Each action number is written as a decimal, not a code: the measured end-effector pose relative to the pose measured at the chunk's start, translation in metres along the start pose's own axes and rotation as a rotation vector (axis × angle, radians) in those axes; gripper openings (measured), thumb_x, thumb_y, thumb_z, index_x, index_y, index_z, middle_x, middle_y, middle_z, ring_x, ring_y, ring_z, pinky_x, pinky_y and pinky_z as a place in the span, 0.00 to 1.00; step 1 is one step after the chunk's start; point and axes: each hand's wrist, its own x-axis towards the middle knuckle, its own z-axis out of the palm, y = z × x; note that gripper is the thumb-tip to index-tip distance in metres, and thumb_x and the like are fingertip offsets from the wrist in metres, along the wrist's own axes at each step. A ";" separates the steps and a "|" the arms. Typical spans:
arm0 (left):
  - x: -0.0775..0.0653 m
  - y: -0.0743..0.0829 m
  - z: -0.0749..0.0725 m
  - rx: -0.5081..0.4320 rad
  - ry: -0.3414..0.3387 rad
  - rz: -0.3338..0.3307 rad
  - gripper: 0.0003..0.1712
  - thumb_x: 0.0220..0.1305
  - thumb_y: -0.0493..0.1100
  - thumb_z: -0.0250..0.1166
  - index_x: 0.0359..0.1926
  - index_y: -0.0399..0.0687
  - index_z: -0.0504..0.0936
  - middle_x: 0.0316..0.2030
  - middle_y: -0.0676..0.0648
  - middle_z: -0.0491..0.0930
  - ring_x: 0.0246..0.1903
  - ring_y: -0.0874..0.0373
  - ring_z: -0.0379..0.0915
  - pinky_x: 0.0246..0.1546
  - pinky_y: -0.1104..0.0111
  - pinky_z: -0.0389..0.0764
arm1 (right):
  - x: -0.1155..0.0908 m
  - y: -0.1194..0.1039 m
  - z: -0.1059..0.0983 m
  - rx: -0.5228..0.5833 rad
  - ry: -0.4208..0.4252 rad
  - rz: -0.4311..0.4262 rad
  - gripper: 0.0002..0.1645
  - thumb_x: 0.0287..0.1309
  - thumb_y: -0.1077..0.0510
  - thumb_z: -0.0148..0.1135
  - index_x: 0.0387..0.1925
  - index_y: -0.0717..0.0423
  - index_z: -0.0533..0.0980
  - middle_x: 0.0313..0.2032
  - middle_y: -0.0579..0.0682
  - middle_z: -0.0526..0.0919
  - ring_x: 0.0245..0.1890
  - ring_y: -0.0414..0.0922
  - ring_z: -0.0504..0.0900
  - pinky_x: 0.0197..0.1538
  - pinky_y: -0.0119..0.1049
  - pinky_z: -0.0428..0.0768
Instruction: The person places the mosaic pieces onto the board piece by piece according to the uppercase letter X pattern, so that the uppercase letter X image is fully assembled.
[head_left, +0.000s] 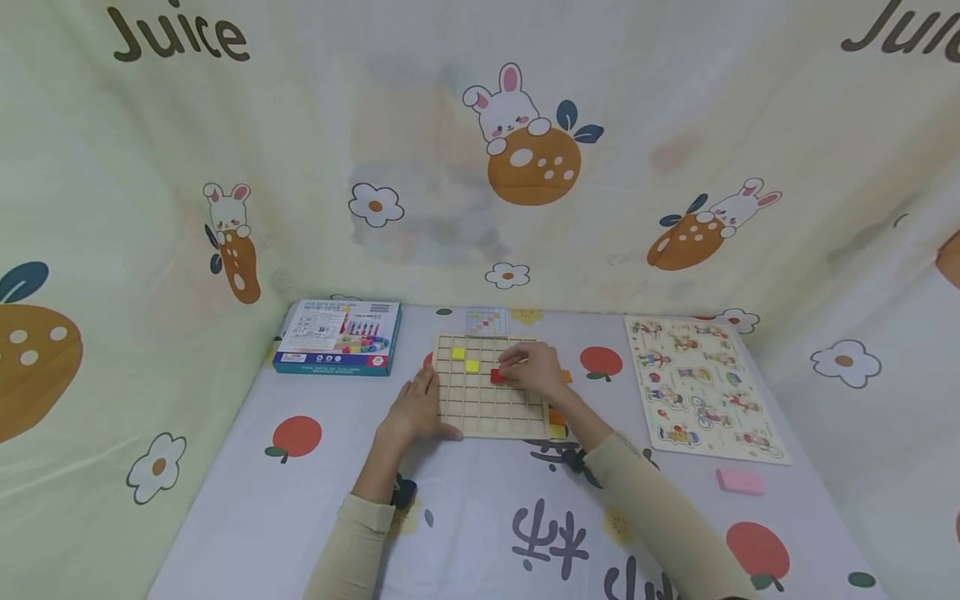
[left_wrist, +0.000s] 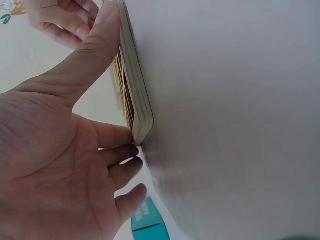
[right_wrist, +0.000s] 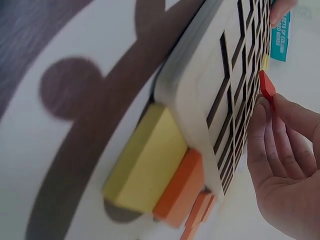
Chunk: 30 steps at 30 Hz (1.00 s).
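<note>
A wooden grid board (head_left: 480,408) lies on the table with two yellow tiles, one (head_left: 458,354) in an upper-left cell and another (head_left: 472,367) diagonally below it. My right hand (head_left: 534,368) pinches a red tile (right_wrist: 267,84) between thumb and fingers, tilted over the grid. Along the board's left edge rests my left hand (head_left: 414,408), its fingers extended at the side and its thumb at the near edge. Beside the board's right edge lie a yellow block (right_wrist: 145,160) and several orange blocks (right_wrist: 180,187), partly hidden by the right hand and forearm in the head view.
A boxed set (head_left: 337,337) lies at the back left. To the right is a board of printed figures (head_left: 697,387), with a pink block (head_left: 740,481) in front of it. Behind the grid board sits a small patterned card (head_left: 486,321).
</note>
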 end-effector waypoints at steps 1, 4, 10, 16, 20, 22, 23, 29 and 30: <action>0.000 0.000 0.000 0.001 0.001 -0.001 0.73 0.50 0.64 0.81 0.80 0.30 0.50 0.82 0.34 0.47 0.82 0.42 0.40 0.81 0.49 0.46 | 0.001 -0.001 0.002 0.003 0.000 0.001 0.11 0.57 0.58 0.79 0.42 0.54 0.88 0.33 0.45 0.89 0.37 0.44 0.86 0.41 0.39 0.83; 0.000 -0.001 0.000 0.003 0.003 -0.001 0.73 0.50 0.65 0.81 0.80 0.30 0.51 0.82 0.34 0.47 0.82 0.42 0.40 0.81 0.50 0.45 | 0.004 -0.002 0.006 -0.002 -0.010 0.003 0.10 0.57 0.58 0.79 0.42 0.52 0.88 0.33 0.44 0.89 0.37 0.44 0.86 0.41 0.38 0.83; 0.002 -0.001 0.002 0.008 -0.007 0.003 0.73 0.50 0.65 0.81 0.80 0.30 0.51 0.82 0.34 0.47 0.82 0.42 0.40 0.81 0.49 0.46 | 0.007 -0.006 0.012 -0.028 -0.038 0.006 0.10 0.58 0.58 0.78 0.42 0.52 0.88 0.33 0.43 0.88 0.37 0.43 0.86 0.42 0.37 0.82; 0.002 -0.001 0.002 0.007 -0.007 0.002 0.72 0.51 0.65 0.81 0.80 0.30 0.51 0.82 0.34 0.46 0.82 0.42 0.40 0.81 0.50 0.46 | 0.008 -0.007 0.018 -0.067 -0.047 0.004 0.09 0.56 0.59 0.79 0.39 0.52 0.89 0.31 0.42 0.88 0.35 0.42 0.85 0.41 0.38 0.82; 0.002 0.001 0.001 0.007 -0.003 -0.007 0.72 0.51 0.63 0.81 0.80 0.29 0.51 0.82 0.33 0.47 0.82 0.41 0.41 0.81 0.50 0.45 | 0.007 -0.007 0.018 -0.082 -0.049 -0.018 0.10 0.54 0.62 0.79 0.39 0.52 0.89 0.31 0.42 0.89 0.34 0.41 0.86 0.44 0.41 0.85; 0.002 0.001 0.001 -0.002 0.002 -0.010 0.72 0.51 0.63 0.82 0.80 0.29 0.51 0.81 0.33 0.47 0.82 0.41 0.41 0.81 0.50 0.45 | 0.006 -0.006 0.018 -0.085 -0.056 -0.025 0.11 0.54 0.63 0.79 0.40 0.53 0.88 0.33 0.42 0.89 0.35 0.41 0.87 0.46 0.42 0.86; 0.002 0.001 0.001 -0.003 0.002 -0.011 0.72 0.51 0.63 0.82 0.80 0.29 0.51 0.82 0.33 0.47 0.82 0.41 0.41 0.81 0.50 0.45 | 0.005 -0.006 0.018 -0.086 -0.057 -0.020 0.11 0.54 0.63 0.78 0.41 0.52 0.88 0.34 0.42 0.89 0.36 0.41 0.87 0.46 0.43 0.86; 0.001 0.000 0.002 -0.015 -0.004 -0.001 0.73 0.51 0.64 0.81 0.81 0.30 0.50 0.82 0.33 0.45 0.82 0.42 0.39 0.81 0.50 0.45 | -0.007 -0.005 0.011 -0.057 -0.015 0.028 0.10 0.56 0.59 0.76 0.42 0.51 0.88 0.37 0.43 0.89 0.37 0.44 0.87 0.43 0.44 0.85; 0.001 0.000 0.002 -0.012 -0.005 -0.001 0.73 0.51 0.64 0.81 0.81 0.30 0.50 0.82 0.33 0.45 0.82 0.42 0.39 0.81 0.50 0.45 | -0.010 -0.004 0.010 -0.051 -0.004 0.025 0.10 0.57 0.59 0.77 0.41 0.50 0.89 0.37 0.43 0.89 0.37 0.44 0.87 0.43 0.43 0.85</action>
